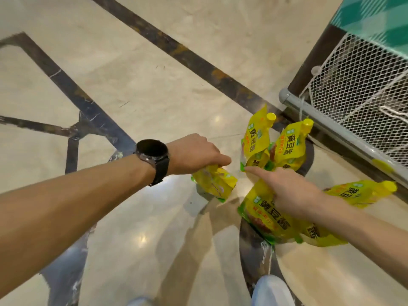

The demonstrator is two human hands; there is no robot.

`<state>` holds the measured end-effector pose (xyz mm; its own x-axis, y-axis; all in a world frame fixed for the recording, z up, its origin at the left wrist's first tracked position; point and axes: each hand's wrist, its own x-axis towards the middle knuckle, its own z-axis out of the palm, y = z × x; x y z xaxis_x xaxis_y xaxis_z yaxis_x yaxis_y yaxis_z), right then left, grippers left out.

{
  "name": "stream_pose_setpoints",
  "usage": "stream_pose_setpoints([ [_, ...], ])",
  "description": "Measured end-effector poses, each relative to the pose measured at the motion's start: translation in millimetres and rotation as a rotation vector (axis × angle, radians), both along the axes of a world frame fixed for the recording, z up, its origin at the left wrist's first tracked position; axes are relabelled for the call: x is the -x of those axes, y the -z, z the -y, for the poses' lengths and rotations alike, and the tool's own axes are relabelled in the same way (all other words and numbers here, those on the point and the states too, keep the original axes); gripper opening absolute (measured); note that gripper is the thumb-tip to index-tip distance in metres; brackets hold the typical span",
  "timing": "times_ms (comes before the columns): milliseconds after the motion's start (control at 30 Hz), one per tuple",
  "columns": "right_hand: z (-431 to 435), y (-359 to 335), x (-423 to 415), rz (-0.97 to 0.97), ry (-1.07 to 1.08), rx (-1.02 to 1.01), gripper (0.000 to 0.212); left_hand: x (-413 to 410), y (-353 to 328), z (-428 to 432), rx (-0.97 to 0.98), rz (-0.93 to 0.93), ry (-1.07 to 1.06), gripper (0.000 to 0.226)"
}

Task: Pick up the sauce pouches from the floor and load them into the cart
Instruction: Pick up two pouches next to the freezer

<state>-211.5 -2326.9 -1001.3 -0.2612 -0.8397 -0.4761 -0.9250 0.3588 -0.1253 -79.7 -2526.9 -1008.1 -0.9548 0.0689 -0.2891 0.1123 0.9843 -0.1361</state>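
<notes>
Left hand (196, 154) grips pouch (214, 183); right hand (287, 191) perhaps touches standing pouch (257, 140).

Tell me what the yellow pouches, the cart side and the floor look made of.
Pouches: glossy, flexible plastic film, creased, with hard-looking caps.
Cart side: white netting, probably cord, tied to a grey tube, likely metal or plastic.
Floor: polished stone or tile, mirroring lights.

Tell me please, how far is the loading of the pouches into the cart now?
Done: nothing seen; no pouch shows in the cart part in view. In hand: the left hand grips one pouch; the right hand reaches, fingers straight, toward the pile. Left: that pile, at least five, lies on the floor beside the cart.
</notes>
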Motion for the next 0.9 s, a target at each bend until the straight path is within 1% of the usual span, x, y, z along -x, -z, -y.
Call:
stream_pose_setpoints([
  [33,8.1,-1.3,2.0,0.010,-0.017,0.002,0.097,-8.4,-1.3,4.0,0.012,0.026,0.027,0.046],
  [67,17.1,-0.3,3.6,0.018,-0.029,0.002,0.097,-16.6,-1.8,8.3,0.002,0.038,0.052,0.047],
  [133,35.0,5.9,4.4,0.026,-0.058,0.039,0.094,-31.4,4.1,22.1,-0.061,0.011,0.059,0.040],
  [200,47.2,15.3,3.3,0.023,-0.046,0.118,0.084,-43.7,14.4,34.9,-0.110,-0.059,-0.003,0.038],
  [233,49.7,18.1,1.7,0.016,-0.033,0.149,0.075,-49.6,19.9,37.2,-0.145,-0.096,-0.073,0.038],
  [267,50.4,19.6,0.4,0.013,-0.027,0.154,0.061,-55.5,25.2,35.9,-0.231,-0.137,-0.176,0.037],
  [300,49.1,19.8,-0.3,0.015,-0.029,0.139,0.042,-60.5,28.9,30.4,-0.389,-0.192,-0.316,0.035],
  [333,46.9,19.4,-0.4,0.013,-0.033,0.087,0.021,-64.1,31.5,21.2,-0.570,-0.295,-0.481,0.033],
  [367,44.1,18.6,0.5,0.012,-0.043,0.038,0.009,-67.4,32.8,9.3,-0.722,-0.434,-0.644,0.029],
  [400,41.9,18.9,0.8,0.009,-0.036,-0.002,0.017,-69.3,33.6,-3.5,-0.820,-0.528,-0.794,0.029],
  [433,39.7,19.3,1.1,-0.001,-0.036,-0.013,0.024,-69.9,34.1,-15.6,-0.900,-0.533,-0.932,0.043],
  [467,38.1,20.8,1.9,-0.023,-0.032,-0.006,0.027,-69.6,34.7,-26.8,-0.970,-0.473,-1.037,0.062],
  [500,36.8,22.6,1.5,-0.042,-0.043,0.018,0.026,-68.6,36.3,-36.8,-0.980,-0.394,-1.092,0.075],
  [533,35.9,23.5,0.3,-0.062,-0.049,0.042,0.023,-67.1,41.3,-44.3,-0.931,-0.344,-1.084,0.079],
  [567,35.2,24.8,-1.0,-0.081,-0.055,0.078,0.019,-65.7,46.5,-49.8,-0.842,-0.337,-1.031,0.073],
  [633,32.4,29.6,-3.8,-0.097,-0.038,0.160,0.014,-66.0,55.3,-51.3,-0.640,-0.405,-0.900,0.044],
  [667,30.1,32.4,-4.5,-0.096,-0.016,0.203,0.013,-67.0,55.3,-47.7,-0.577,-0.415,-0.861,0.032],
  [700,27.8,35.3,-4.6,-0.090,0.005,0.242,0.011,-68.7,54.2,-41.5,-0.563,-0.402,-0.840,0.025],
  [733,25.6,36.7,-4.4,-0.075,0.031,0.273,0.009,-71.4,51.7,-32.9,-0.586,-0.380,-0.825,0.024],
  [800,21.1,39.2,-2.4,-0.025,0.106,0.321,0.009,-79.5,43.3,-12.0,-0.623,-0.306,-0.769,0.031],
  [867,16.5,38.1,0.4,0.071,0.249,0.338,0.025,-86.6,35.3,8.0,-0.608,-0.216,-0.678,0.040],
  [900,12.5,39.7,1.4,0.150,0.321,0.358,0.027,-87.6,30.7,13.6,-0.605,-0.168,-0.645,0.043],
])
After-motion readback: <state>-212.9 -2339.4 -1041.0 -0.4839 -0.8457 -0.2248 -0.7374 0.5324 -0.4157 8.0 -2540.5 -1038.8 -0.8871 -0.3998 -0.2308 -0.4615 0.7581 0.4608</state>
